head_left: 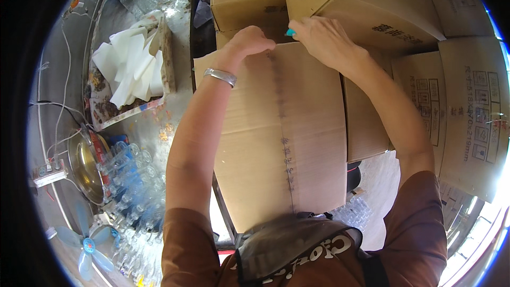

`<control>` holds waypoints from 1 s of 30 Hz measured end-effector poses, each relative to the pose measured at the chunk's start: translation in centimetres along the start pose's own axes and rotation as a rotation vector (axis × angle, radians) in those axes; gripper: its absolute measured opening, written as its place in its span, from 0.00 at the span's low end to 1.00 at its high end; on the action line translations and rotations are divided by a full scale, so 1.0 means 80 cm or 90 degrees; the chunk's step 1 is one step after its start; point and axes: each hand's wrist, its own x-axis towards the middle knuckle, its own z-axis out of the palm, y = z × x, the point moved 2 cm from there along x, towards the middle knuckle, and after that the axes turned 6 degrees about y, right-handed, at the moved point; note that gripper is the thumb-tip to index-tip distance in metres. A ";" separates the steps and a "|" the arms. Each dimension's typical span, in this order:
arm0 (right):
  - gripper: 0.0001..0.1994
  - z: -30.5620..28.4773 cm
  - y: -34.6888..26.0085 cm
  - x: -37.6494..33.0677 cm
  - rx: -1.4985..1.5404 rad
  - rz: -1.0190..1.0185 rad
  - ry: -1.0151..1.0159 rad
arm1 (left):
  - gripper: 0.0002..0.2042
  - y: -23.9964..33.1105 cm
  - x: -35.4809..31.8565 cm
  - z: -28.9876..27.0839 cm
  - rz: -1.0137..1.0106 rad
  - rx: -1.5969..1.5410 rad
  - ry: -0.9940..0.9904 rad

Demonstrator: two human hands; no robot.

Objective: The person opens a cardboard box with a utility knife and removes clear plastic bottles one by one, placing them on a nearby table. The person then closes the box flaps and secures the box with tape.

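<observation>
A closed brown cardboard box (249,154) lies in front of me, with a dark line and markings running down its middle seam. My left hand (249,41) is at the box's far edge, left of the seam. Its fingers are curled together, and whatever they may grip is hidden. To the right of the seam, my right hand (326,40) is closed around a small teal object (290,32). Only one end of it sticks out past the fingers, so its kind cannot be made out.
More cardboard boxes (382,0) are stacked beyond and to the right. On the left, a grey table (183,82) bears a stained tray (167,58) with white sheets (130,64) and many clear glass bottles (133,175). A blue fan (87,244) and a power strip (49,174) are farther left.
</observation>
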 end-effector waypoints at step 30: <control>0.08 0.082 0.016 0.112 -0.173 -0.122 -0.308 | 0.09 -0.003 -0.013 -0.017 0.086 -0.218 -0.172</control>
